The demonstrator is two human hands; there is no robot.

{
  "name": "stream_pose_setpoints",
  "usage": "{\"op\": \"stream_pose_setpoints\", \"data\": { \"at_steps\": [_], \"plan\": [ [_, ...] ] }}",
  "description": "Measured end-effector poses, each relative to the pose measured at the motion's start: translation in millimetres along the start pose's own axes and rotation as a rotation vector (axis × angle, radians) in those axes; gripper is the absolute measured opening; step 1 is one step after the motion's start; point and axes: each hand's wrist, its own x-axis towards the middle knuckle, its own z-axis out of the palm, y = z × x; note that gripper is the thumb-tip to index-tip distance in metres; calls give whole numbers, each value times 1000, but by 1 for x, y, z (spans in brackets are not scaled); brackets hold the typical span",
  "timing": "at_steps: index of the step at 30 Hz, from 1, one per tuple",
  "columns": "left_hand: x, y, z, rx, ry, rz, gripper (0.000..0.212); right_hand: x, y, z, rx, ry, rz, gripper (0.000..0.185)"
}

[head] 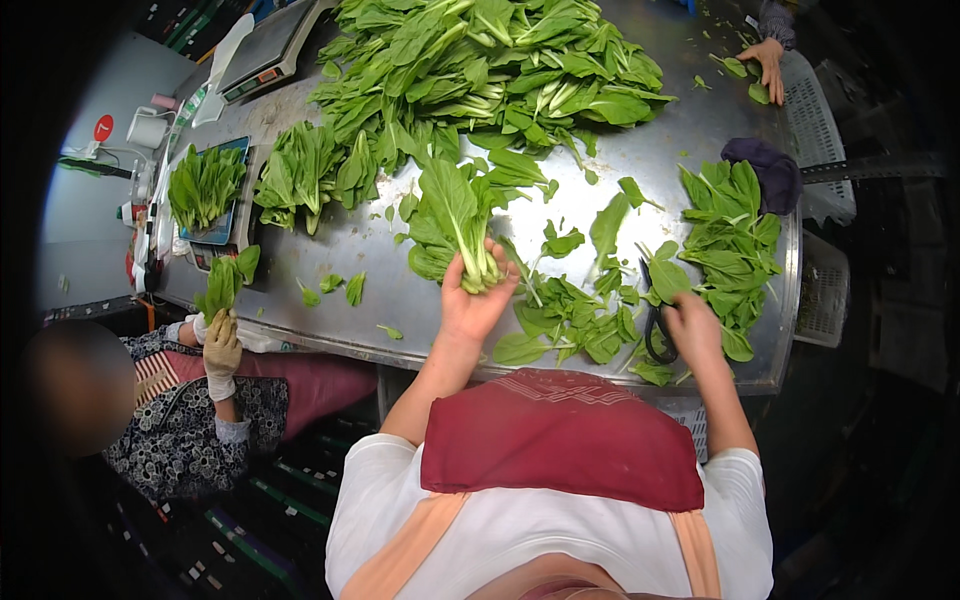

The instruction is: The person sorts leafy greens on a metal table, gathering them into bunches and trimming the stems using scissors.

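My left hand (474, 300) cups a bunch of leafy greens (457, 217) by its pale stem ends, leaves pointing away from me. My right hand (691, 326) is slightly blurred, with its fingertips at a broad green leaf (667, 279); whether they pinch it is hard to tell. Under that leaf and beside the hand lie black-handled scissors (658, 337), partly covered. Loose trimmed leaves (577, 319) are scattered between my hands. A large heap of greens (487, 67) covers the far middle of the metal table (337, 247).
To the right lie a pile of greens (731, 255) and a dark cloth (763, 174). Crates (817, 127) stand beyond the table edge; a co-worker's hand (765, 67) rests nearby. On the left are scales (266, 45), greens on a blue tray (206, 187) and a gloved co-worker (222, 352) holding greens.
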Motion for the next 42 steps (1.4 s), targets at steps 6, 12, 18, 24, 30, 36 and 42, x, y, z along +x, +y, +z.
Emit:
{"op": "stream_pose_setpoints", "data": {
  "at_steps": [6,12,18,24,30,36,42],
  "plan": [
    [7,-14,9,-11,100,-39,30,-32,36,26,-203,10,145,48],
    [7,-18,20,3,208,-12,33,-38,23,15,-200,139,-9,52],
    [-2,-14,10,119,133,1,35,-37,23,39,-167,180,-87,53],
    [-9,-33,18,54,231,-86,35,-36,32,27,542,-55,32,67],
    [-19,-41,25,2,184,-163,33,-60,-35,1,677,-112,-3,58],
    [-28,-59,35,9,201,-183,30,-45,-91,16,541,241,-331,55],
    [-30,-69,38,116,223,-138,28,-34,-100,30,439,408,-369,52]
  ]
}}
